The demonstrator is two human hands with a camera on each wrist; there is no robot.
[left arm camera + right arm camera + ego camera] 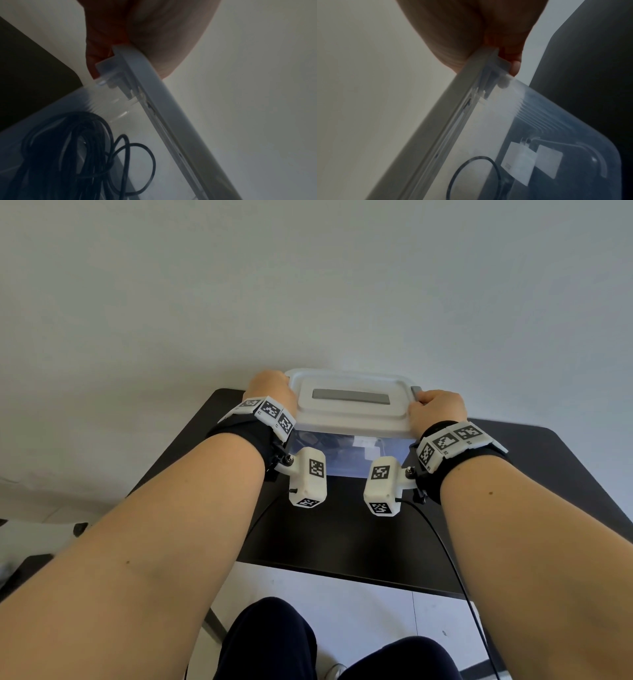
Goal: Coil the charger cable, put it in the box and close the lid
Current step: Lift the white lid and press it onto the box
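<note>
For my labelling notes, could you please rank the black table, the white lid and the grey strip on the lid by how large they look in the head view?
1. black table, largest, though the arms hide part of it
2. white lid
3. grey strip, smallest

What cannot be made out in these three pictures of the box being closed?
- Left hand fingers: head view, hidden beyond the lid.
- Latch state: wrist views, blurred, covered by the right hand.
- Cable ends: left wrist view, cut off by the bottom edge.
- Label on the white charger: too small.
</note>
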